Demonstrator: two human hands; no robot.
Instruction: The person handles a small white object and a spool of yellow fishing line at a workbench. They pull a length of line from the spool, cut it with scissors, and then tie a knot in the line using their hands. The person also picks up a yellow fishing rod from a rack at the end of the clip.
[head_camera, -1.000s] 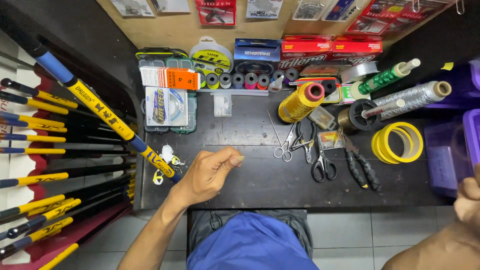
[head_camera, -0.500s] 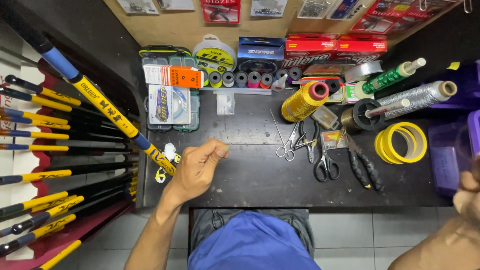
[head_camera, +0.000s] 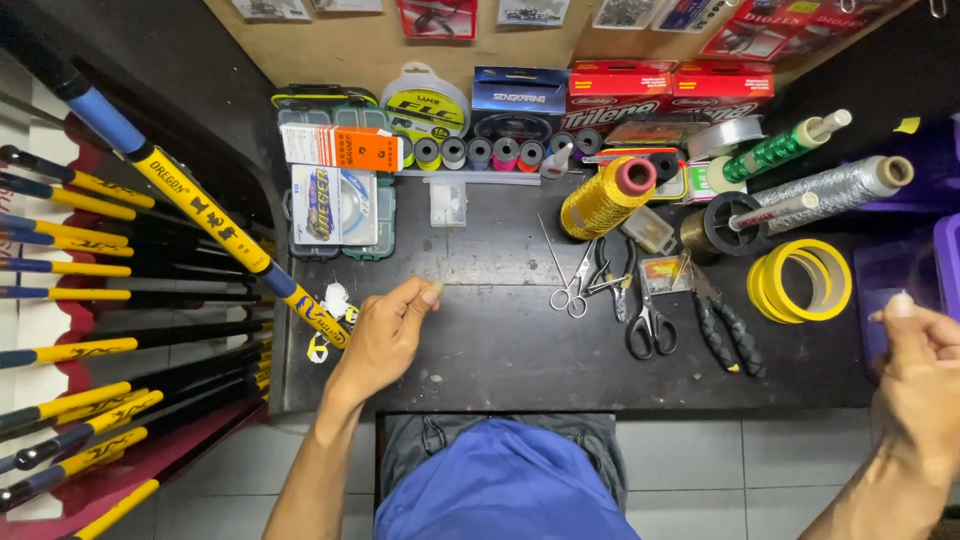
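Left hand (head_camera: 385, 335) is hovering over the black bench (head_camera: 500, 345), fingers curled, thumb and forefinger pinched together near the tip; can't tell what, if anything, is between them. It is sitting just beside the butt end of the blue-and-yellow rod (head_camera: 215, 225), which is slanting down across the bench's left edge. Right hand (head_camera: 925, 375) is raised at the far right edge, fingertips pinched closed on something small and pale, too tiny to identify. Between the hands, things are lying on the bench: silver scissors (head_camera: 575, 285), black scissors (head_camera: 650, 320), black-handled pliers (head_camera: 725, 325). Further back, a yellow thread spool (head_camera: 605, 195) is lying tilted, with a silver spool (head_camera: 835, 185) and green spool (head_camera: 780, 150) to its right, and yellow tape rings (head_camera: 800, 280) near the right hand. A clear tackle box (head_camera: 335, 210) is sitting behind the left hand. More rods (head_camera: 70, 270) are racked on the left.
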